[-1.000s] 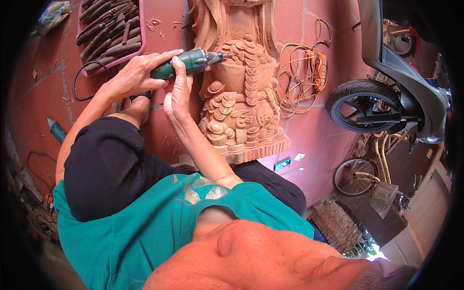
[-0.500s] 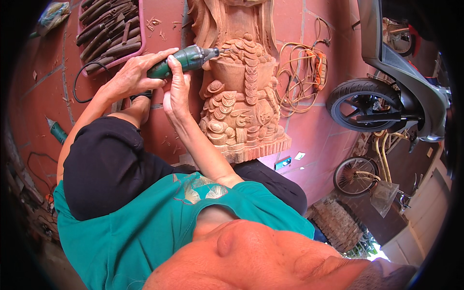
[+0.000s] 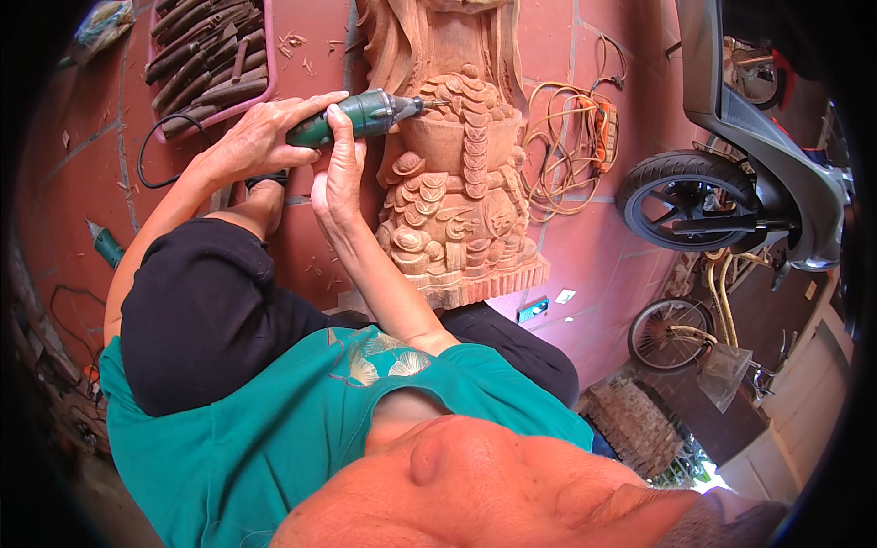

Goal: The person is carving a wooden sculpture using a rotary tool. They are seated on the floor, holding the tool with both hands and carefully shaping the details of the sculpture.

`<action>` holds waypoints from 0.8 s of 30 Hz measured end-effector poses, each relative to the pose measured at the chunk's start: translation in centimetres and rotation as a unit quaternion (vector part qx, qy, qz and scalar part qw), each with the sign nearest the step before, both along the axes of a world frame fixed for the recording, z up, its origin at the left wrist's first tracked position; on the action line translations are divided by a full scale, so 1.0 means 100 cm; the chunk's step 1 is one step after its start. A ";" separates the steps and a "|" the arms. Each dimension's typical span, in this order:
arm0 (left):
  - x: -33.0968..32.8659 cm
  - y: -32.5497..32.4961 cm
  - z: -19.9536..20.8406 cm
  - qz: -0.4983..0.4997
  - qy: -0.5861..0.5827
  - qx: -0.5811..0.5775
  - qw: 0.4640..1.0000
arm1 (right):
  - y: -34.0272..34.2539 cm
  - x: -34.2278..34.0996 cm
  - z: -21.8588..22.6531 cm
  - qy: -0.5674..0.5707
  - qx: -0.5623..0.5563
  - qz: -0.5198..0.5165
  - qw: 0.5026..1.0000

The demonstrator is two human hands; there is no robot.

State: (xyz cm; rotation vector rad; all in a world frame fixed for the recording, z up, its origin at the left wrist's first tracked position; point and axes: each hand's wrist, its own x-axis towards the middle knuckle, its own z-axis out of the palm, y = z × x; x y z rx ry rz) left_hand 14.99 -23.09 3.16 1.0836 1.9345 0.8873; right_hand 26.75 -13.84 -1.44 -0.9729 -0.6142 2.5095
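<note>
The left hand (image 3: 260,137) and right hand (image 3: 341,178) together clasp the green cylindrical rotary tool (image 3: 370,111), its thin metal bit (image 3: 438,103) seemingly touching the brown carved-wood statue (image 3: 457,151) on the red floor tiles (image 3: 300,239); light pressure and steady hold should keep details clean.

Red tiled floor (image 3: 303,239) extends beneath the fingers (image 3: 342,137). On it lie the carved wooden piece (image 3: 448,146) just right of them, a pink tray (image 3: 269,55) beyond and left, wood shavings (image 3: 290,42) beyond, an orange power strip (image 3: 604,135) with looped cord (image 3: 545,163) farther right, and a green-bodied tool (image 3: 107,247) well left.
</note>
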 end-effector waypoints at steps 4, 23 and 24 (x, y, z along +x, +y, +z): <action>0.001 -0.004 -0.005 0.002 0.010 -0.002 1.000 | -0.003 -0.001 0.000 -0.016 -0.009 -0.007 1.000; 0.000 -0.002 -0.001 0.010 -0.011 0.016 1.000 | -0.001 -0.001 0.005 -0.001 -0.012 0.004 1.000; 0.001 -0.003 -0.002 0.013 -0.005 0.022 1.000 | -0.001 -0.001 0.004 -0.003 -0.009 0.007 1.000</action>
